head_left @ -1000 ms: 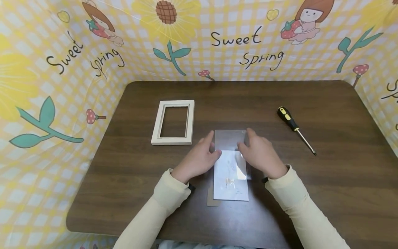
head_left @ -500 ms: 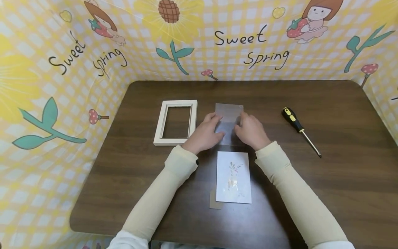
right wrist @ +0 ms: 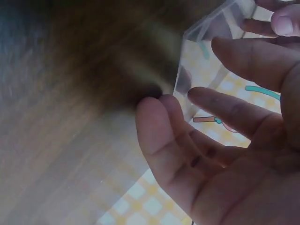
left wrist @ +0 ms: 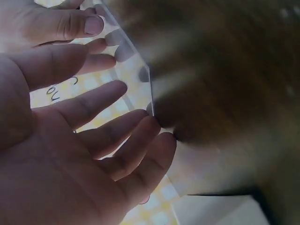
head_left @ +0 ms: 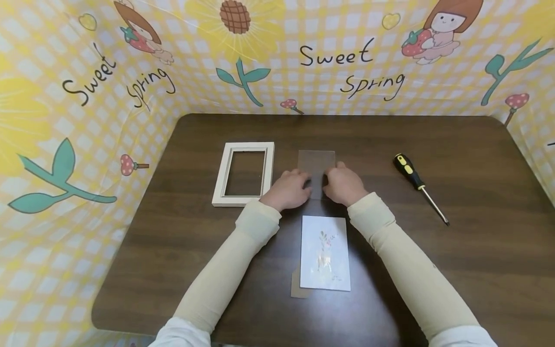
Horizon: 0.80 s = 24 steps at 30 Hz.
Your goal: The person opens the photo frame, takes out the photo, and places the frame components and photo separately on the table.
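A thin clear sheet (head_left: 317,161) lies flat, close over or on the dark wood table (head_left: 468,270), between the two hands. My left hand (head_left: 289,189) is at its left edge, fingers spread and fairly straight in the left wrist view, fingertips (left wrist: 161,126) right at the sheet's edge. On the opposite side, my right hand (head_left: 344,184) has fingertips at the right edge, thumb and fingers apart. Reflections of the fingers show in the sheet. Nearer the body lies a white card (head_left: 324,253) with a small floral print, over a brown board (head_left: 298,285) that is mostly hidden.
An off-white picture frame (head_left: 220,176) with an open middle lies left of the sheet, close beside the left hand. To the right rests a black and yellow screwdriver (head_left: 408,168). Yellow checked cloth (head_left: 277,29) stands along the table's back and sides.
Both hands have moved forward with the clear sheet, from over the printed card to beyond it. In the last half second they have drawn slightly back along its sides, and the sheet lies lower.
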Motion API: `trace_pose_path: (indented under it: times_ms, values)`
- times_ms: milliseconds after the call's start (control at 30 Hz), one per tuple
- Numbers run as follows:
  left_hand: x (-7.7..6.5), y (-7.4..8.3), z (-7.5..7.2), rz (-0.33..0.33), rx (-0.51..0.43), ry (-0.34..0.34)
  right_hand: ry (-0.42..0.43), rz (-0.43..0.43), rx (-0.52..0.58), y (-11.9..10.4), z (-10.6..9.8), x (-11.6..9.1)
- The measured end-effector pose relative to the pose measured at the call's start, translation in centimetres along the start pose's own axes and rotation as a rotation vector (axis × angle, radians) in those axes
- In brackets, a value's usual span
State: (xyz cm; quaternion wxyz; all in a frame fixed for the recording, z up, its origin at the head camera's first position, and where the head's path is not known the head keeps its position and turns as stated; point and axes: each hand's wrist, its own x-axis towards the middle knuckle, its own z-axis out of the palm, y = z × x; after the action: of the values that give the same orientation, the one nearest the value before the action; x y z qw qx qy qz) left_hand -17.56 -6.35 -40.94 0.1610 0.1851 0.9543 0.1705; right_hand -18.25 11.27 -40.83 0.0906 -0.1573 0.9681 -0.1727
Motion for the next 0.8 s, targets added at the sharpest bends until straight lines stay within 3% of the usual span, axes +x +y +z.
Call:
trace_pose_path:
  times_ms: [200, 500, 667, 800]
  values:
    - [0.4, 0.4, 0.5, -0.02, 0.125, 0.024, 0.028, -0.016, -0.038, 0.1, 0.2, 0.5]
    - [0.4, 0.7, 0.6, -0.028, 0.155, 0.055, -0.018, 0.011, -0.003, 0.3, 0.2, 0.5]
    - [-1.3, 1.1, 0.0, 0.0, 0.096, 0.127, -0.022, 0.029, 0.018, 0.1, -0.3, -1.2]
    - [-3.8, 1.3, -0.4, 0.017, 0.029, 0.069, -0.068, 0.026, 0.025, 0.0, -0.7, -3.6]
